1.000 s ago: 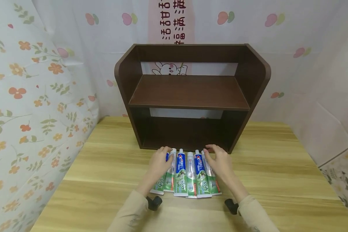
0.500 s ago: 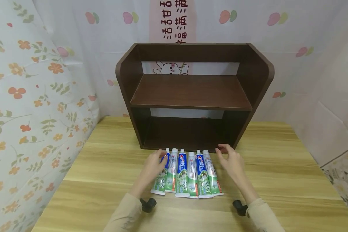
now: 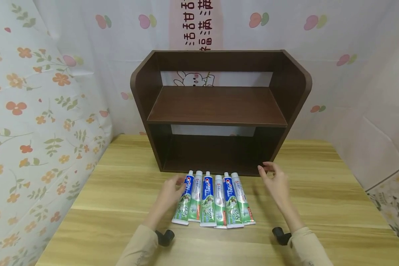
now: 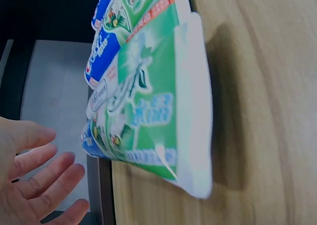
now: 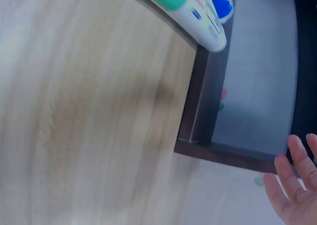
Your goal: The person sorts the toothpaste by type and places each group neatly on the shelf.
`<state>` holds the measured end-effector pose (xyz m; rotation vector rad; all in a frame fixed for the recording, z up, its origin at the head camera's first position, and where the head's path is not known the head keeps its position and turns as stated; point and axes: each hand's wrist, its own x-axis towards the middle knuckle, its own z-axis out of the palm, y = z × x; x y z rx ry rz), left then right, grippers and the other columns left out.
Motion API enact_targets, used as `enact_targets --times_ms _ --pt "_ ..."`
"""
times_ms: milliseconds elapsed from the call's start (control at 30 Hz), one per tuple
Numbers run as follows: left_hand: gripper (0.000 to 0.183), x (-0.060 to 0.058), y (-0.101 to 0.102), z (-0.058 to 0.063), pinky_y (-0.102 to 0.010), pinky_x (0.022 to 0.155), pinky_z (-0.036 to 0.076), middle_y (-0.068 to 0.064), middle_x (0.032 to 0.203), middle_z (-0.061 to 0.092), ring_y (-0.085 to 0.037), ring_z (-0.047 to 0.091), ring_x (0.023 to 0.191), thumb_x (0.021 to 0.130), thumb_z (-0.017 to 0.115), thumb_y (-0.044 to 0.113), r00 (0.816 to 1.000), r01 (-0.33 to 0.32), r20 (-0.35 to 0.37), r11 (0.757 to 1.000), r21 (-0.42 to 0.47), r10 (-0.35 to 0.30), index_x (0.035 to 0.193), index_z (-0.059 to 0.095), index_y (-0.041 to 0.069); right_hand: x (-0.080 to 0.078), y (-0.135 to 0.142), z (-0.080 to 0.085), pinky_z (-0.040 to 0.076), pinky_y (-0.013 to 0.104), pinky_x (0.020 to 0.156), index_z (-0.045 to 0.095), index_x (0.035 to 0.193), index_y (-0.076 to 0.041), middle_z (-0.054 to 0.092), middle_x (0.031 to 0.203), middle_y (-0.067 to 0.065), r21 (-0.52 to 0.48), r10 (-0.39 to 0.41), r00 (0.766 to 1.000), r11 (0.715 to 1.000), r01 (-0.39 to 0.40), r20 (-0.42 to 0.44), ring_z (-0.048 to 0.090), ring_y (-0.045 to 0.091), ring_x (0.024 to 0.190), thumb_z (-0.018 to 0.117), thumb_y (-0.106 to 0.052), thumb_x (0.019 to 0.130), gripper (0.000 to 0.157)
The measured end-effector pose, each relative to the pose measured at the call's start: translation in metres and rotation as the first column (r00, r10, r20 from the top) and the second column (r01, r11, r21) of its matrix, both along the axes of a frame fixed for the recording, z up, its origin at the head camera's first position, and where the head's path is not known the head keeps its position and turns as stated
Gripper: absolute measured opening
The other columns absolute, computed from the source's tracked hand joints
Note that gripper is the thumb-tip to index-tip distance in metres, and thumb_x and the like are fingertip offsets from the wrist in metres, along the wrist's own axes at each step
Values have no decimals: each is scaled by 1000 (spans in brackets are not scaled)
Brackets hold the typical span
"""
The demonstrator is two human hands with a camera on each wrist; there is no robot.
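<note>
Several toothpaste tubes lie side by side on the table, caps toward the shelf; blue-and-green ones alternate with silver-and-green ones. My left hand point(image 3: 169, 192) is beside the leftmost blue-and-green tube point(image 3: 185, 199), fingertips close to its upper left edge. In the left wrist view that hand's fingers point(image 4: 47, 183) are spread and relaxed, with that tube's white crimped end point(image 4: 194, 111) nearest the camera. To the right of the rightmost silver-and-green tube point(image 3: 242, 199), my right hand point(image 3: 276, 184) hovers near the shelf's lower right corner. Its fingers point(image 5: 292, 180) are loosely extended and hold nothing.
A dark brown two-tier shelf point(image 3: 219, 107) stands on the wooden table point(image 3: 319, 207), just behind the tube caps. Behind it hangs a patterned white curtain point(image 3: 119, 44). Black wrist-camera mounts point(image 3: 165, 237) show at both wrists.
Both hands have moved away from the row of tubes, the left hand to the left and the right hand to the right. The outer tubes are now uncovered, and the tubes stay in place.
</note>
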<state>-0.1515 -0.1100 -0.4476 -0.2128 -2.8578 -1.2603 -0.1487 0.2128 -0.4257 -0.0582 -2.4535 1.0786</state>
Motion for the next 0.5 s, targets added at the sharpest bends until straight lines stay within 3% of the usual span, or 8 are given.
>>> enact_targets --times_ms 67,133,267,500 --pt "31 -1 -3 -3 -40 84 52 -16 103 64 -28 61 96 85 60 8 1000 -2 7 1000 13 2 114 57 -1 -2 3 2 49 49 79 58 106 5 66 93 24 -52 -16 1000 999 15 -5 61 38 89 61 -19 87 32" --pt "35 -1 -6 -6 -39 83 53 -16 102 64 -27 61 95 83 62 7 1000 -11 25 1000 26 11 116 54 -1 -3 6 5 46 51 86 57 108 7 64 97 25 -95 -31 1000 995 31 4 58 41 96 61 -19 87 34" --pt "44 0 -11 -9 -36 81 54 -17 99 64 -27 62 90 79 66 4 998 -14 54 1000 27 12 119 50 -4 -5 11 10 44 43 86 52 114 7 57 107 25 -159 -83 996 984 84 16 53 38 101 61 -23 87 41" --pt "59 0 -12 -9 -38 79 54 -20 104 61 -28 61 90 76 71 8 977 1 213 1000 31 -8 125 42 -5 -12 18 24 39 18 76 44 122 3 51 115 20 -222 -153 986 961 164 67 50 31 103 59 -31 87 51"
